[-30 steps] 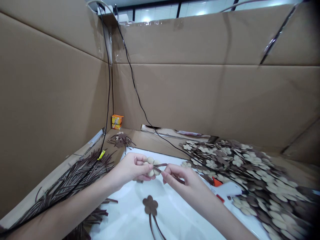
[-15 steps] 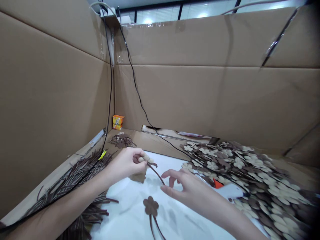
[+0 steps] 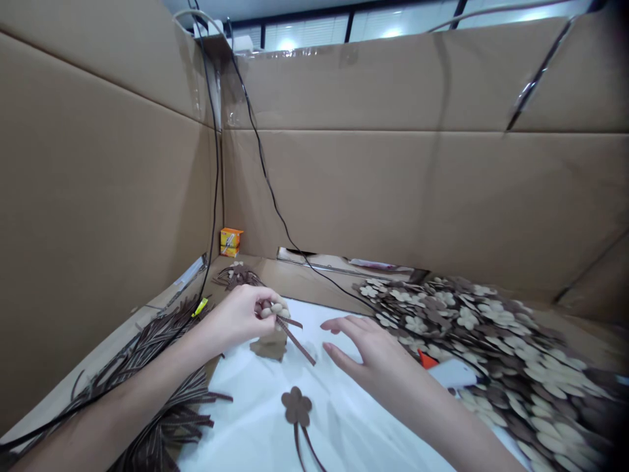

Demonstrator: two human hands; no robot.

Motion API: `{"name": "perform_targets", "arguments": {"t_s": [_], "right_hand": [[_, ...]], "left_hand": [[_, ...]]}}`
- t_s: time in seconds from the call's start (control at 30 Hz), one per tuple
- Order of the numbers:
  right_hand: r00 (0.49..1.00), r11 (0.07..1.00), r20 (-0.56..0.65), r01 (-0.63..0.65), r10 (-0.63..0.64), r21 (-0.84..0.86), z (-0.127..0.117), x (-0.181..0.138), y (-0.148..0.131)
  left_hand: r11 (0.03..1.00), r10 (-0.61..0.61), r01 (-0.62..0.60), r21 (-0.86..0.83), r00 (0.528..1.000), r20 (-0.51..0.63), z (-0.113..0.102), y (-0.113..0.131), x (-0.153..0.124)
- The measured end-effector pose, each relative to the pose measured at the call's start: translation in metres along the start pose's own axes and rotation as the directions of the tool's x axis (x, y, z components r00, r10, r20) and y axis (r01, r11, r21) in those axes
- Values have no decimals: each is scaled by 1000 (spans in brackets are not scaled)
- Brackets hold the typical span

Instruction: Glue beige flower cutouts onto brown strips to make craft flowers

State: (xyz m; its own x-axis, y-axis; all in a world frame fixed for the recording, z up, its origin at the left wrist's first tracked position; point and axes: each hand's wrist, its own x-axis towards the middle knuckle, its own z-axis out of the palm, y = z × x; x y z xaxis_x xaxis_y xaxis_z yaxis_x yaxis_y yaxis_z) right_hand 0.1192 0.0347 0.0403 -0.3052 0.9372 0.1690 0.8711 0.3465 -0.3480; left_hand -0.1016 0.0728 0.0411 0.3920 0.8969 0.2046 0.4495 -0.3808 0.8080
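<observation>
Cream felt flower sat at centre frame, pinched in the closed fingers of the left hand, mostly hidden by them and held just above a white sheet. Brown felt strips stuck out from the flower toward the lower right, one longer than the other. Right hand was open, fingers spread, holding nothing, and lay near the strips without touching them. A flat brown felt piece lay on the sheet just below the left hand. Lower centre: a brown felt flower with two strips trailing toward the bottom edge of the frame. Lower left: a heap of loose brown felt strips beside and under the left forearm. Right of frame: a large pile of cream and brown felt flowers, with a white glue gun at its edge, near the right hand. Far back at the corner of the cardboard walls: a small orange-and-yellow box.
</observation>
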Motion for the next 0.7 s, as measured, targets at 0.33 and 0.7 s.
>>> {"name": "perform_targets", "arguments": {"t_s": [0.33,0.7], "right_hand": [[987,865,-42,157,-156,477,18,0,-13],[943,944,-295,227,-153,238,10,-2,-15]], "left_hand": [[994,-35,49,-100,990,133,13,18,-14],[970,-61,78,231,995,-84,8,27,-24]]}}
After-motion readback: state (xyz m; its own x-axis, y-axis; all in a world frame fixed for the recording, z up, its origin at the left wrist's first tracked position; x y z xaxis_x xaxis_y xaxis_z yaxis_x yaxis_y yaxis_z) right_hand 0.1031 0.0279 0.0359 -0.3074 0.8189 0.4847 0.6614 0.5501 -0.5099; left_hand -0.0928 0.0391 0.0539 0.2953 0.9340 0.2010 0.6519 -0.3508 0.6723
